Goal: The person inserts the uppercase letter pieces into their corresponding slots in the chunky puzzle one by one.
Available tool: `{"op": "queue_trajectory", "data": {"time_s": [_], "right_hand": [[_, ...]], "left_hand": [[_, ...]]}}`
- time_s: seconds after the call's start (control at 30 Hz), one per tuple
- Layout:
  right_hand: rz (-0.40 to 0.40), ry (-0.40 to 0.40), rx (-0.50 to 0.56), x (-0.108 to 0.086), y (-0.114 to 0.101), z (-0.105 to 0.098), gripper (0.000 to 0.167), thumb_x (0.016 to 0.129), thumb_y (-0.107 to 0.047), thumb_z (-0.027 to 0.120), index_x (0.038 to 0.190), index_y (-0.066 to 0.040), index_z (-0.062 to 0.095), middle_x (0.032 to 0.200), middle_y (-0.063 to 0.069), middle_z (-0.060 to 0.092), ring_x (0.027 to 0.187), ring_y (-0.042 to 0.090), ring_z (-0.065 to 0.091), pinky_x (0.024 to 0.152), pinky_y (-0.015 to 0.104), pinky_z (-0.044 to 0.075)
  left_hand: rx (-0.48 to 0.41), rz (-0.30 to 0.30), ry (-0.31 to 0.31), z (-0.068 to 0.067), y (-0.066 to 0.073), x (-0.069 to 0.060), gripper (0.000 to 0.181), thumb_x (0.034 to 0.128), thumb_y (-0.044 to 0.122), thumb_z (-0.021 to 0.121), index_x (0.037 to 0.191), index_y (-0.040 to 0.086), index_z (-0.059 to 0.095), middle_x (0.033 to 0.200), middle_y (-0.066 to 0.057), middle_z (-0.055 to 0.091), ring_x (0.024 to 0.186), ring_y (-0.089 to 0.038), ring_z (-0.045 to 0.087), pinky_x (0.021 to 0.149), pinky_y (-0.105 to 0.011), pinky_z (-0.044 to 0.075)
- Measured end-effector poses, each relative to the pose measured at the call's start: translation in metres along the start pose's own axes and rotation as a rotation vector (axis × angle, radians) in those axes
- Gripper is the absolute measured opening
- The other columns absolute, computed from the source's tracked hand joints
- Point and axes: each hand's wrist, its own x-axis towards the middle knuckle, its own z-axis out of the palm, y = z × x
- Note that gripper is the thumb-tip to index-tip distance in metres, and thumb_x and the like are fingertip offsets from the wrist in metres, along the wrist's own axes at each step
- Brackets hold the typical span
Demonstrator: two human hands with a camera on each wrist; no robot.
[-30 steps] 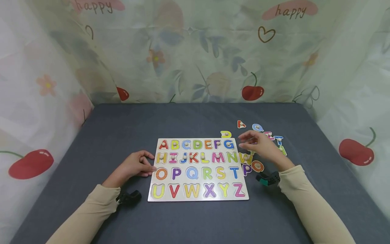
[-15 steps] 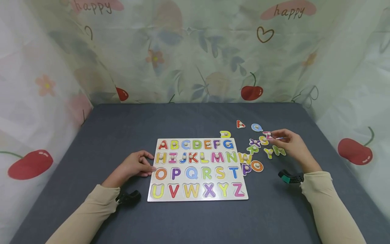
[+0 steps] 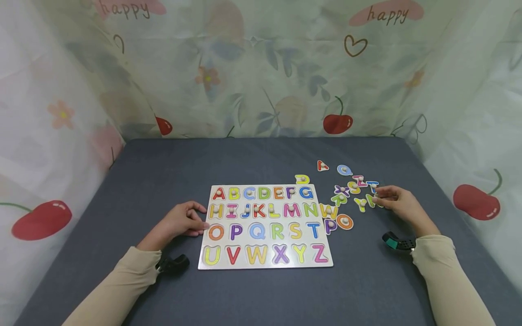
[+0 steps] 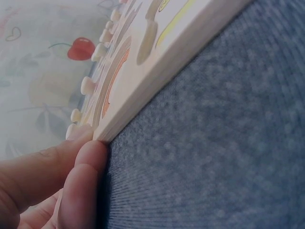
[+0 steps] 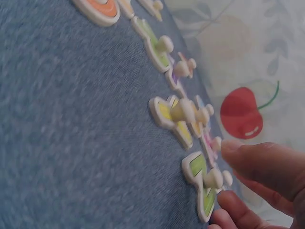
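In the head view my left hand [image 3: 179, 222] grips the left edge of the white alphabet board [image 3: 244, 266]; the left wrist view shows thumb and finger [image 4: 90, 155] pressed against that board's corner edge [image 4: 143, 90]. Knobbed letters fill the board's top row and most of the second; the N slot and the lower two rows show bare printed letters. My right hand [image 3: 403, 209] is over the right end of a green letter piece [image 3: 370, 200]. In the right wrist view its thumb [image 5: 262, 162] and fingers stand apart beside that green piece [image 5: 196, 167] and its knob.
Loose letters lie right of the board: orange O [image 3: 345, 222], purple P [image 3: 331, 225], yellow W [image 3: 328, 211], yellow Y [image 3: 360, 204], blue T [image 3: 372, 185] and several others. A red A [image 3: 322, 165] and blue Q [image 3: 344, 170] lie farther back.
My right hand has moved right from beside the board's upper right corner, past the pink Z, then slightly toward me to the green piece. My left hand has stayed on the board's edge.
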Motion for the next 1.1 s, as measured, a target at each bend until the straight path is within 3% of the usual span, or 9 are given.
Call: {"op": "queue_trajectory", "data": {"time_s": [0.1,0.2,0.37,0.7,0.87,1.1], "right_hand": [[-0.009,-0.009,-0.010,0.002,0.004,0.000,0.056,0.094,-0.038,0.063,0.130,0.003,0.054,0.118,0.022,0.060,0.083,-0.002,0.052,0.071,0.020,0.047],[-0.007,-0.015,-0.005,0.003,0.004,0.001,0.053,0.093,-0.036,0.065,0.127,0.004,0.057,0.110,0.014,0.064,0.080,-0.003,0.053,0.069,0.019,0.047],[-0.010,-0.013,-0.043,0.007,0.003,0.001,0.047,0.092,-0.032,0.066,0.122,0.004,0.061,0.099,0.007,0.068,0.077,0.002,0.054,0.066,0.021,0.046],[0.011,0.066,-0.120,0.006,-0.004,0.000,0.038,0.093,-0.030,0.066,0.114,0.001,0.066,0.095,0.011,0.067,0.077,0.015,0.053,0.062,0.027,0.043],[0.008,0.132,-0.090,0.001,-0.025,0.004,0.040,0.093,-0.035,0.065,0.115,-0.002,0.065,0.100,0.013,0.067,0.082,0.017,0.056,0.065,0.027,0.044],[-0.081,0.154,-0.047,-0.005,-0.067,0.022,0.037,0.092,-0.037,0.066,0.112,-0.006,0.065,0.100,0.012,0.066,0.084,0.021,0.058,0.067,0.028,0.047]], "left_hand": [[0.002,-0.002,0.000,0.000,0.002,-0.001,0.055,0.0779,0.014,0.082,0.121,0.001,0.051,0.074,-0.005,0.061,0.060,-0.011,0.064,0.056,-0.025,0.055],[-0.001,0.000,-0.003,0.000,0.002,-0.002,0.055,0.0782,0.013,0.081,0.121,0.000,0.051,0.074,-0.005,0.061,0.060,-0.011,0.064,0.055,-0.025,0.055],[-0.002,-0.002,0.001,0.000,0.003,-0.003,0.054,0.0783,0.014,0.081,0.121,0.001,0.051,0.074,-0.004,0.061,0.060,-0.010,0.064,0.055,-0.024,0.055],[0.003,-0.014,0.014,0.000,0.003,-0.002,0.053,0.0775,0.014,0.082,0.120,0.002,0.052,0.074,-0.005,0.061,0.060,-0.011,0.064,0.055,-0.024,0.055],[0.006,-0.005,0.009,0.000,0.002,-0.001,0.053,0.0779,0.013,0.082,0.120,0.001,0.051,0.074,-0.005,0.061,0.060,-0.011,0.064,0.055,-0.024,0.055],[-0.006,-0.006,0.003,0.000,0.003,-0.002,0.054,0.0779,0.013,0.081,0.120,0.001,0.051,0.074,-0.005,0.061,0.060,-0.011,0.064,0.056,-0.024,0.055]]}}
